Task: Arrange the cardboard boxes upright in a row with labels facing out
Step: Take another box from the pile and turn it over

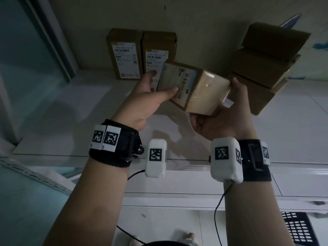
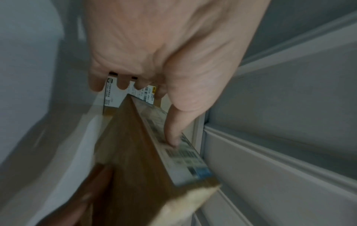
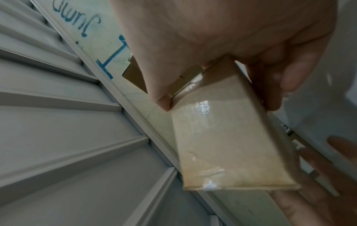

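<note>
Held box: I have the cardboard box (image 1: 193, 87) in the air between both hands, tilted, above the white shelf (image 1: 71, 110), near the two standing boxes.
Left hand: my left hand (image 1: 150, 96) pinches the labelled end, thumb pressed on the shipping label (image 1: 179, 82), fingers behind it.
Right hand: my right hand (image 1: 223, 118) cups the taped end from below, thumb up its right side, fingers curled round the far side.
Row so far: two upright boxes (image 1: 142, 54) stand touching each other against the far wall, labels facing me.
Waiting stack: more boxes (image 1: 262, 68) lie piled at the far right, well apart from the row.
Risk, knock: the box's far left corner hangs just in front of the right upright box; as I see it, a careless swing could tip that one over.
Risk, slip: the glossy tape under my right hand looks slick, so I judge the box may slide as I turn it.
Risk, facing: the label points up and left now; setting it down without finishing the turn would hide it.
</note>
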### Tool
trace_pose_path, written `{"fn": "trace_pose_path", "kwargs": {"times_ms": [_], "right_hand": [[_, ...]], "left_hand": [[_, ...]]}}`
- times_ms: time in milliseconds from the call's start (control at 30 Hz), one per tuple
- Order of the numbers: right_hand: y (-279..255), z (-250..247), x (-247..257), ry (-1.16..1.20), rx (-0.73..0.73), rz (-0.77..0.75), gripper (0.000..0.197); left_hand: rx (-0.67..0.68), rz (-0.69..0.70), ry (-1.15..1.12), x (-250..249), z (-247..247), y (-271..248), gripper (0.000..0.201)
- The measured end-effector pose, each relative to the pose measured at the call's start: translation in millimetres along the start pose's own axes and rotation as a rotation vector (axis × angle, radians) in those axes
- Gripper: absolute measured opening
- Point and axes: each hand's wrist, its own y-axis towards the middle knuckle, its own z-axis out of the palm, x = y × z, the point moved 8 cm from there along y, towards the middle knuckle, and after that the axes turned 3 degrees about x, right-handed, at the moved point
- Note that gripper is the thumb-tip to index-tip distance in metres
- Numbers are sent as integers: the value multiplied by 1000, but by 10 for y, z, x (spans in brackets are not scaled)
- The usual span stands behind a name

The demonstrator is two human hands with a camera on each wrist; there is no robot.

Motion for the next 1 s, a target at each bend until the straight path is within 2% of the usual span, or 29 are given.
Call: {"fn": "trace_pose_path", "kwargs": {"times_ms": [100, 200, 267, 333, 400, 500, 567, 667, 800, 933, 1000], "right_hand": [[2, -62, -25, -27, -20, 0, 92], [6, -131, -50, -53, -50, -10, 89], [5, -150, -54, -46, -60, -21, 78], [6, -153, -48, -61, -72, -39, 77], [9, -136, -36, -80, -72, -59, 78], [5, -84, -19, -125, -63, -85, 80], [7, -40, -15, -176, -51, -102, 82], [8, 19, -18, -235, -36, -151, 76], [3, 76, -49, -346, -22, -173, 36], [-7, 92, -64, -395, -38, -168, 36], [-19, 80, -70, -402, -71, -158, 49]], "left_hand": [[26, 29, -26, 11, -26, 6, 129], [84, 24, -104, 9, 16, -30, 125], [79, -5, -121, 43, 22, -52, 126], [63, -12, -109, 73, 26, -86, 126], [49, -6, -89, 67, 34, -139, 112], [30, 19, -68, 16, 42, -181, 61], [22, 22, -99, 10, 31, -183, 44], [15, 24, -127, 11, 9, -183, 40], [-13, 43, -126, 6, -6, -204, 41], [-17, 49, -100, -14, 20, -242, 42], [-18, 65, -67, -38, 17, -260, 42]]}}
